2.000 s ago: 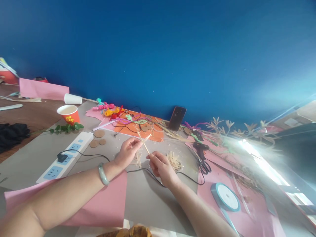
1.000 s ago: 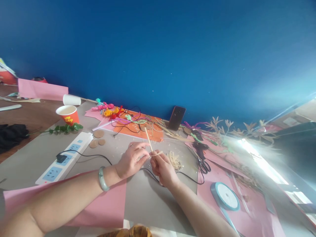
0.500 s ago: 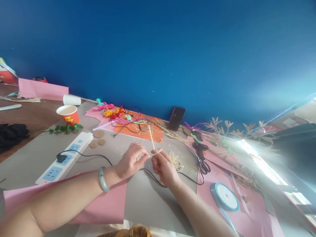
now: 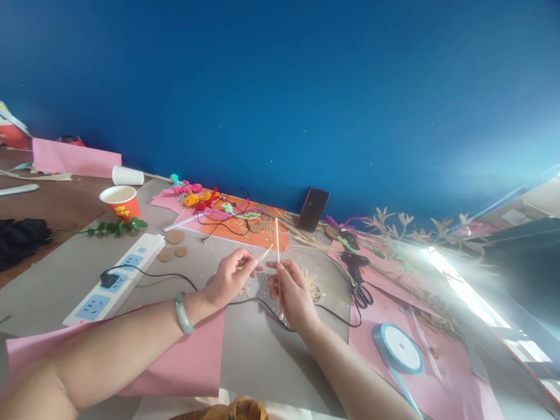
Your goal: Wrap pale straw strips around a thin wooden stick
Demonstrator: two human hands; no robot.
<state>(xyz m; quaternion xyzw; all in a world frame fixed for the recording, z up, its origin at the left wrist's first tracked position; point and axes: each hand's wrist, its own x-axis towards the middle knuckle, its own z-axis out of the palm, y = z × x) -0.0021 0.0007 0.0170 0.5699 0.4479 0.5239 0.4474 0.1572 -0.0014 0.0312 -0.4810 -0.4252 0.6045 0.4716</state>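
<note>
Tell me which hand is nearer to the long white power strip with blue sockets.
Left. The left hand is right of the power strip; the right hand is farther right.

A thin pale stick [image 4: 277, 239] stands nearly upright just beside a slanting pale strip [image 4: 264, 255].

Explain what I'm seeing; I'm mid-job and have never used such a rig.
There is no machine, only a person's two bare hands. One head-worn camera looks forward and down at them. The left hand, with a pale green bangle at its wrist, pinches a pale, flat strip; the right hand holds a slim, pale, straight stick. On the grey tabletop are a white power strip with blue sockets, a red paper cup and three round brown discs. A dark phone stands by the blue wall.
</note>
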